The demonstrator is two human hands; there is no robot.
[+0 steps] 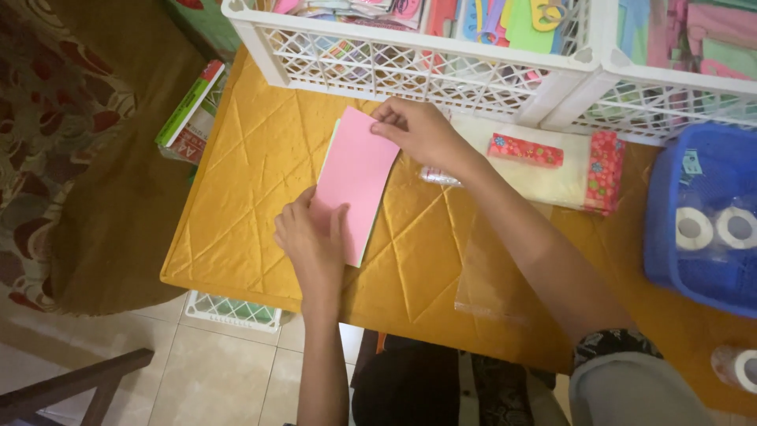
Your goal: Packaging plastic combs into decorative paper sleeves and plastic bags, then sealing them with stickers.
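Quilted mustard-yellow tabletop (260,237), diamond-stitched, soft-looking. Mid-frame: pink paper sheet (356,183), thin and rectangular, over a green sheet (331,146) edging out beneath. Left hand (312,237) pressed flat on its lower corner; right hand (418,132) pinching the top edge. Likely slip or crease on the padded cloth. Farther up: white lattice crates (410,67), blue basket (694,237) at right.

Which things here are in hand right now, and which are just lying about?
In hand: pink sheet, with a green sheet showing under its edge; left hand pressing its lower corner, right hand pinching its top corner.

Lying about: white crates, blue basket with tape rolls, clear plastic bag, floral-edged packet, books.
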